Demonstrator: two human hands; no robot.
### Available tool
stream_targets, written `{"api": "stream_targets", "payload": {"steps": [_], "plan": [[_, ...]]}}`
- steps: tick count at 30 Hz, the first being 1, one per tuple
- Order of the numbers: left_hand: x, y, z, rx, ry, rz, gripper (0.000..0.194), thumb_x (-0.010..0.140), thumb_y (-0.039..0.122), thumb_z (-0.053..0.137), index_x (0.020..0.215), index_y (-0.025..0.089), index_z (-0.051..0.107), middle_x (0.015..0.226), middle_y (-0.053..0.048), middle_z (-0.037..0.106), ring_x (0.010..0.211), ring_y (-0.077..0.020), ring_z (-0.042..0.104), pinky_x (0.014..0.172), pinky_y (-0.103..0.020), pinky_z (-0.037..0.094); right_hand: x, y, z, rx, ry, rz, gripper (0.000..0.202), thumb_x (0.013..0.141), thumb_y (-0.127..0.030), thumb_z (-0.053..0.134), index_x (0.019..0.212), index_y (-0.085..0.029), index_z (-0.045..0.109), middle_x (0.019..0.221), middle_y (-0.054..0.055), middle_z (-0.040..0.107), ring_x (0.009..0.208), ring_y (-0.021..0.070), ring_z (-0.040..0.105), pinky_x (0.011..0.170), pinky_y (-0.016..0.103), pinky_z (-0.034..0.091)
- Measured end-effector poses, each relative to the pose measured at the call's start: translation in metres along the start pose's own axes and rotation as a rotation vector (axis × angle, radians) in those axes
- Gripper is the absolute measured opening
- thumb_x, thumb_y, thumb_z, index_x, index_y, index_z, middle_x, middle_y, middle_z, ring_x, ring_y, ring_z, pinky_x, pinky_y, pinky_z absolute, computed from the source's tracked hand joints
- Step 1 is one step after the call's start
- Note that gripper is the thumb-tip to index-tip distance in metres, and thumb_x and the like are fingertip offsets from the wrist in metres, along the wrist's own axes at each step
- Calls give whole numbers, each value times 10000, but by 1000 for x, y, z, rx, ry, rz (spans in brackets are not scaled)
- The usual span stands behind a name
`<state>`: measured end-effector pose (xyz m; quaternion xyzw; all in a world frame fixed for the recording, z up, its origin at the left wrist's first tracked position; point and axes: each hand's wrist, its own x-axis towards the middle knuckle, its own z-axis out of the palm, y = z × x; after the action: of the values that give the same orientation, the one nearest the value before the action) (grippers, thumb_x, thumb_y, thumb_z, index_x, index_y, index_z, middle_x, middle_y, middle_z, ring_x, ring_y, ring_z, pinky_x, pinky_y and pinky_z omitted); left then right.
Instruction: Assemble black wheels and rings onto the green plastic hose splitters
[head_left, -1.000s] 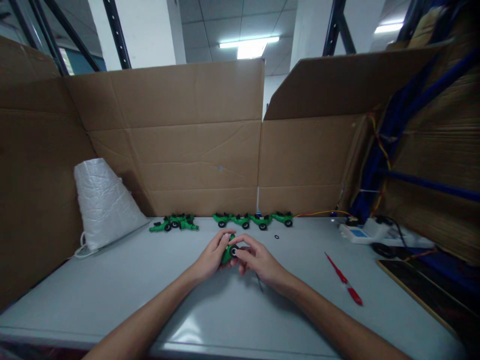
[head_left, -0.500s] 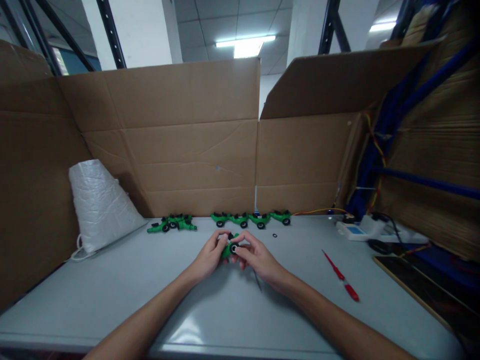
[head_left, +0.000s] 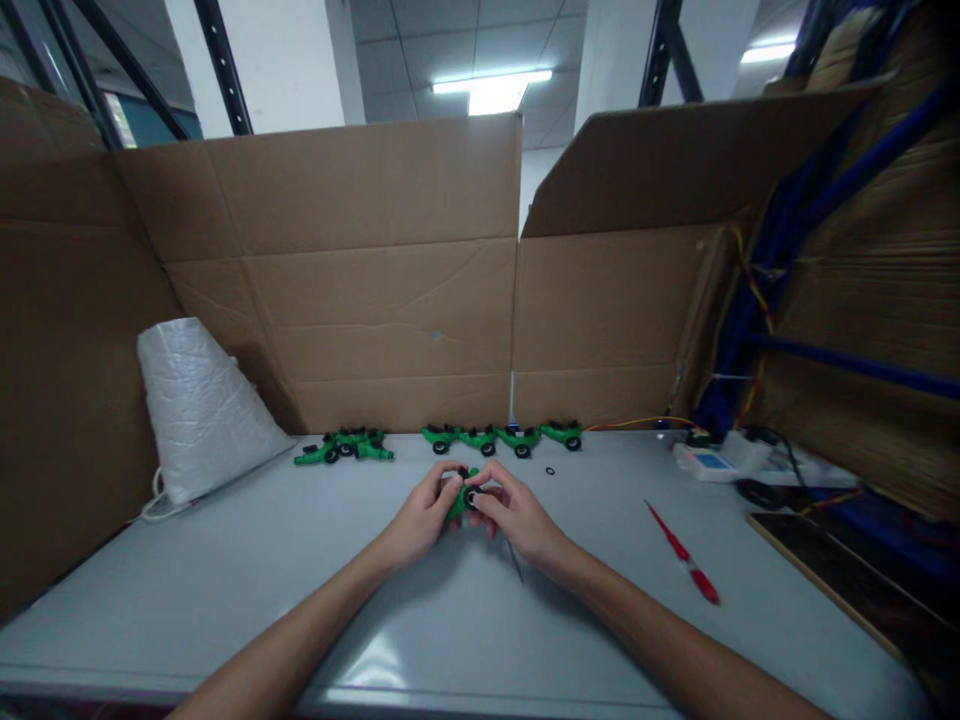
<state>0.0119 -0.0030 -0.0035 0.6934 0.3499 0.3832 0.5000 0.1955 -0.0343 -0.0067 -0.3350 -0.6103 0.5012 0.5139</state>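
Observation:
Between my two hands, just above the table, is a small green toy vehicle (head_left: 457, 506) with a black wheel (head_left: 472, 497). My left hand (head_left: 424, 510) is closed round its left side, the thumb lying along the green body. On the other side my right hand (head_left: 517, 510) pinches at the wheel with thumb and forefinger. A thin dark rod (head_left: 515, 562) shows below the right hand; whether that hand holds it I cannot tell. The fingers hide much of the toy. A small black ring (head_left: 550, 471) lies on the table beyond my right hand.
Several similar green toys (head_left: 517, 440) line the back of the table (head_left: 300, 560), with another cluster (head_left: 345, 446) to their left. A red pointed tool (head_left: 682, 552) lies at right, near a power strip (head_left: 712, 464). A white foam bag (head_left: 202, 415) leans at left. Cardboard walls (head_left: 390, 300) enclose the back.
The green toy has turned or shifted slightly between my hands, its wheel now a little further right. Both hands keep their grip; everything else on the table lies as before.

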Motion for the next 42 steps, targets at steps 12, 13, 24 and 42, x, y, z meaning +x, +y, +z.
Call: {"api": "stream_targets", "payload": {"steps": [12, 13, 24, 42], "plan": [[-2, 5, 2, -14, 13, 1, 573, 1013, 615, 535, 1353, 153, 530, 888, -32, 657, 681, -141, 582, 620, -254, 475, -2, -8, 2, -3, 10, 5, 287, 891, -468, 672, 970, -226, 539, 654, -28, 662, 503, 118, 513, 470, 211, 358], [-2, 5, 2, -8, 16, -1, 575, 1016, 615, 530, 1357, 152, 529, 879, -30, 655, 679, -141, 582, 616, -251, 472, -2, -8, 2, 0, 10, 3, 297, 891, -479, 671, 978, -226, 542, 655, -27, 663, 506, 121, 518, 470, 212, 360], [-4, 4, 1, 49, 27, 9, 545, 1032, 608, 504, 1379, 189, 527, 967, -41, 658, 669, -121, 559, 592, -227, 464, -2, -8, 2, 24, 30, -8, 271, 883, -458, 675, 935, -233, 532, 648, -29, 656, 545, 140, 572, 500, 227, 394], [-10, 14, 8, 109, 55, 57, 536, 1049, 603, 459, 1410, 210, 500, 1075, -69, 686, 768, -159, 600, 626, -243, 501, -2, -6, -1, 16, 55, -73, 242, 893, -429, 708, 925, -236, 564, 698, -38, 638, 587, 135, 581, 537, 250, 387]]}}
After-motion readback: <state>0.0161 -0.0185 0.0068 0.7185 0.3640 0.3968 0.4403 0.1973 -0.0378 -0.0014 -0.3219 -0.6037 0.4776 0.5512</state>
